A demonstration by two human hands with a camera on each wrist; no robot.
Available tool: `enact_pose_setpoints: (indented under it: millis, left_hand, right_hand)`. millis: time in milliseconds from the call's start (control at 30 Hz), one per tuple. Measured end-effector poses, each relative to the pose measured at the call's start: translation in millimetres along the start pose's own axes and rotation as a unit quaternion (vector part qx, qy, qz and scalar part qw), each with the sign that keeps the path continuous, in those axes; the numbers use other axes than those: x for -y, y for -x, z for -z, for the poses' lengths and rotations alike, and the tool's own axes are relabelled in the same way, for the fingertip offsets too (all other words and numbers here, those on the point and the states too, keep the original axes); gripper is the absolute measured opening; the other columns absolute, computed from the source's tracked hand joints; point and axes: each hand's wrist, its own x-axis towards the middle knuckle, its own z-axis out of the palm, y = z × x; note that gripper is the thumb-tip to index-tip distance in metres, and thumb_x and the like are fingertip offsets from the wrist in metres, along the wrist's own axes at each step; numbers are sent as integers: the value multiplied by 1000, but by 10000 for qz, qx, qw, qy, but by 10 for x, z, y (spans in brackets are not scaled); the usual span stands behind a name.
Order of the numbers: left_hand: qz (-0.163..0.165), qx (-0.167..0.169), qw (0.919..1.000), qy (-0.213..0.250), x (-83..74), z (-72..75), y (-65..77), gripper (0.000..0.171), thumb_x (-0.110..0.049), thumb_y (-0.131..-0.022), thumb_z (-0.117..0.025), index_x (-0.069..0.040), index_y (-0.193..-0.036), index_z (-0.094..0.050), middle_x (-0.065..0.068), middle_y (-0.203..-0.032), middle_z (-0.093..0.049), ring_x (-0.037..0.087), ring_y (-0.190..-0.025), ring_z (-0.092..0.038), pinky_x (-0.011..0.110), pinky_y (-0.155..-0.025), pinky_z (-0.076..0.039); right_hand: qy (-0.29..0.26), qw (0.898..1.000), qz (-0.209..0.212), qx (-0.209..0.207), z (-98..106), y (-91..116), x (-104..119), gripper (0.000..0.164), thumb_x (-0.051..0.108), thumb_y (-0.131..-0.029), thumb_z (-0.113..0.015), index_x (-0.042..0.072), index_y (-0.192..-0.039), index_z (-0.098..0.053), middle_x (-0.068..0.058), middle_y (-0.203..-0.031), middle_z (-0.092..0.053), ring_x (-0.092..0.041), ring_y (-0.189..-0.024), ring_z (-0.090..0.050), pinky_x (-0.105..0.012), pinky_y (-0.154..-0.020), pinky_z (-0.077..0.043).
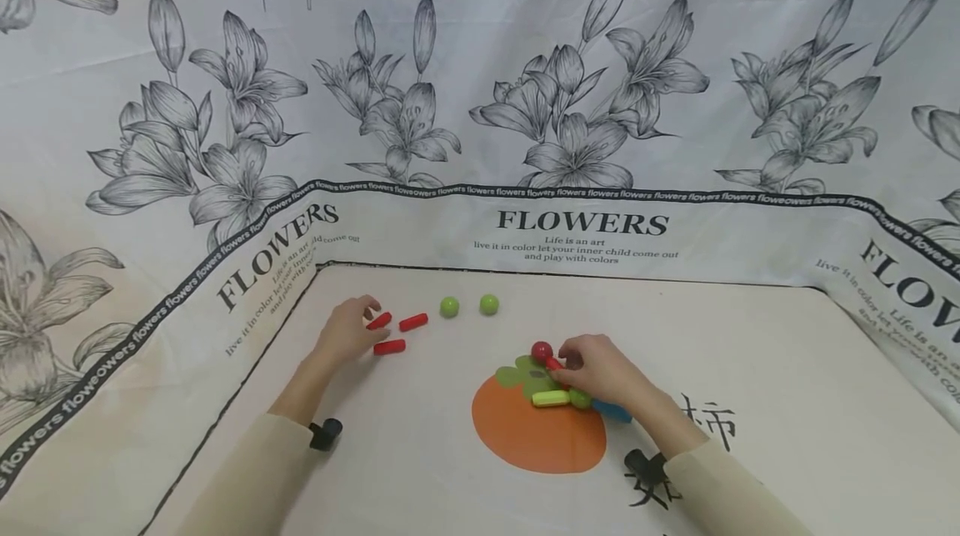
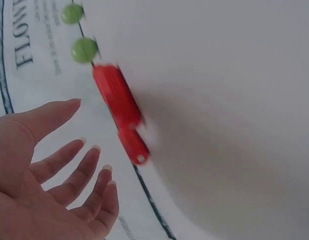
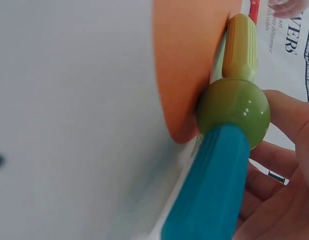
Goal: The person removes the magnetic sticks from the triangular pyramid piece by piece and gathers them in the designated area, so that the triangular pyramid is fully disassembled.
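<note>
My left hand point(image 1: 348, 334), its fingers loosely bent and apart, is beside three red rods point(image 1: 389, 347) on the table. Two of these red rods point(image 2: 117, 95) show beyond its fingertips in the left wrist view. My right hand point(image 1: 600, 365) pinches another red rod point(image 1: 554, 364), which meets a red ball point(image 1: 542, 351). Close by, a green ball point(image 3: 234, 107) joins a yellow-green rod point(image 3: 239, 47) and a blue rod point(image 3: 209, 185) in a line. The right fingertips are partly hidden behind that green ball in the right wrist view.
Two loose green balls point(image 1: 449, 307) stand toward the back of the table. An orange persimmon print point(image 1: 536, 432) lies under the joined pieces on the pale cloth point(image 1: 405, 453). Behind rises a flower-patterned curtain point(image 1: 450, 127), and it also runs along both sides.
</note>
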Motion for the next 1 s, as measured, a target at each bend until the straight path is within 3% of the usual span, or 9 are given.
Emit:
enact_pose_setpoints:
  millis: [133,233,500,667,767,1000]
  left_hand:
    - [-263,-4,9996,88,-271,-114,124,46,-17,-91,-76,-3,-132,-61,17,-121,-63,31,-106,-57,48,-92,-52]
    - [-575,175,9980,183,-511,-237,206,45,-18,-90,-80,-3,-129,-63,15,-120,-65,31,-107,-59,46,-92,-52]
    - [-1191,1461,9817,282,-973,-644,250,41,-23,-88,-82,-8,-124,-67,6,-112,-66,21,-100,-58,33,-79,-56]
    - [-1623,1978,9665,181,-1170,-859,198,40,-20,-88,-81,-8,-124,-67,2,-107,-66,18,-98,-59,28,-82,-53]
    - [-1722,2147,9611,249,-1258,-943,164,40,-21,-88,-81,-11,-124,-68,-2,-106,-66,16,-96,-60,25,-82,-53]
    - [-1834,2214,9572,342,-1365,-1088,63,34,-23,-89,-81,-13,-120,-69,-6,-100,-66,11,-89,-60,23,-79,-52]
  right_hand:
    - [-105,9998,-43,135,-1,45,16,13,16,-90,-78,6,-98,-76,2,-82,-67,-15,-79,-58,-32,-72,-55]
    - [-198,9996,44,220,2,54,31,10,13,-90,-77,6,-97,-76,2,-83,-68,-15,-78,-59,-32,-73,-55]
    - [-343,9975,365,491,19,45,40,13,11,-90,-76,6,-103,-77,2,-92,-70,-16,-84,-59,-34,-79,-55]
    - [-401,9953,639,615,26,43,25,13,13,-90,-77,7,-103,-77,2,-92,-70,-17,-85,-59,-34,-80,-54]
    - [-404,9945,683,683,24,47,16,13,16,-91,-77,8,-101,-77,4,-90,-69,-16,-85,-59,-32,-78,-54]
    - [-437,9944,636,728,13,52,2,9,18,-91,-78,10,-94,-78,4,-83,-68,-16,-79,-58,-29,-69,-52]
